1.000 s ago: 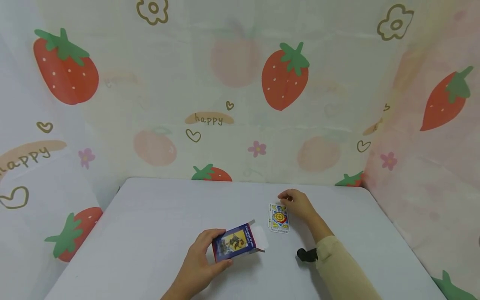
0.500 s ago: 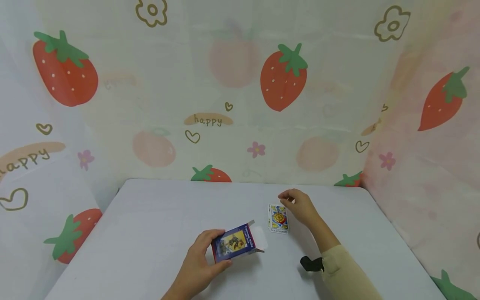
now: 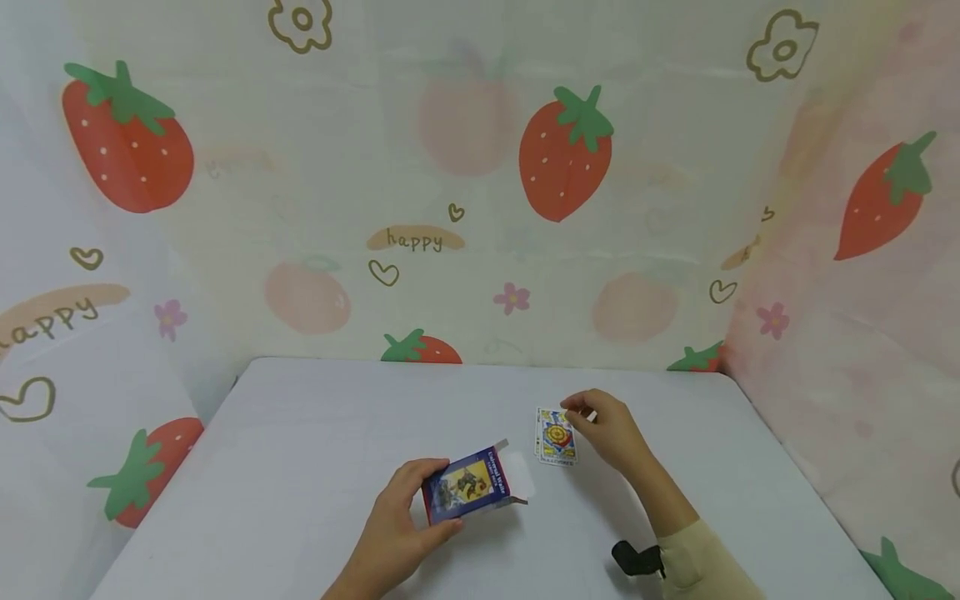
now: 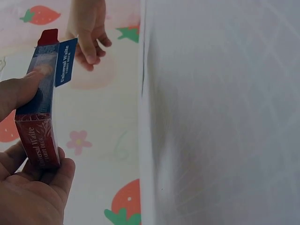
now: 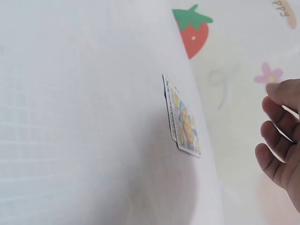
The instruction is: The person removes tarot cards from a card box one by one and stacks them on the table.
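My left hand (image 3: pixel 397 525) grips a blue and red tarot card box (image 3: pixel 467 486) between thumb and fingers, tilted over the white table. The box's end flap (image 4: pixel 66 63) stands open toward the right, lettered "Universal Waite" in the left wrist view. A small stack of tarot cards (image 3: pixel 557 440) lies slightly fanned on the table, with a yellow wheel picture on top. Above the stack's far right corner hovers my right hand (image 3: pixel 611 429). Its fingers (image 5: pixel 276 110) are loosely bent and hold nothing in the right wrist view, apart from the cards (image 5: pixel 186 124).
A black device (image 3: pixel 637 558) is attached at my right sleeve (image 3: pixel 705 562), low over the table. Behind the table (image 3: pixel 337 433) hangs a curtain (image 3: pixel 337 167) printed with strawberries, and similar cloth closes both sides.
My right hand has drawn back slightly toward me and now overlaps the stack's upper corner in the head view. The left hand and the box have stayed almost in place.
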A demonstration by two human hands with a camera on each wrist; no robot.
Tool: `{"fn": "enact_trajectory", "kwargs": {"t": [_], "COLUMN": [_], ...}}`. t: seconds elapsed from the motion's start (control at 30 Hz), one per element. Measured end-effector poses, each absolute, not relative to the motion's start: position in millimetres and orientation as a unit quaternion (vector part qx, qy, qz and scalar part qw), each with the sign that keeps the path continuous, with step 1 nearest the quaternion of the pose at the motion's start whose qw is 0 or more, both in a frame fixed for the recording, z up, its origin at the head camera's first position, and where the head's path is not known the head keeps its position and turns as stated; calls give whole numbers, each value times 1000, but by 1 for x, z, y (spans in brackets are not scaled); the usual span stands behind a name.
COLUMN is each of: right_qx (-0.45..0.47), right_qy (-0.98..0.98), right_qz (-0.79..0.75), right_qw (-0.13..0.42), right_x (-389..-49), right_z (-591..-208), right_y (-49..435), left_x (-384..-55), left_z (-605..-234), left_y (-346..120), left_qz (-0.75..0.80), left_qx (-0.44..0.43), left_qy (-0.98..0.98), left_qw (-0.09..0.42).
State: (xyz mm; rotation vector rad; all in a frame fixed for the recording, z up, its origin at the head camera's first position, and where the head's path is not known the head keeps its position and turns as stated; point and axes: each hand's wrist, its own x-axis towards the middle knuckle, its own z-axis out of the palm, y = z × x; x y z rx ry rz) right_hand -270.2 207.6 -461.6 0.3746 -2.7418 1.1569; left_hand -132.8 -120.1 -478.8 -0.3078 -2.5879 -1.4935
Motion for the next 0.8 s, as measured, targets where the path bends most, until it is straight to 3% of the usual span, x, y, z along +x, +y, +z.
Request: {"fn": "enact_trajectory", "kwargs": {"t": [0.8], "right_qx": [162], "right_qy": [-879], "right_qz": [440], "right_qw": [86], "right_x": [-199], "right_z": [-442], "right_y": [178], "left_x": [-132], "left_z": [-476], "left_y": [-118], "left_qz": [-500], "left_qx": [-97], "left_qy": [-858], "left_qw": [58]}}
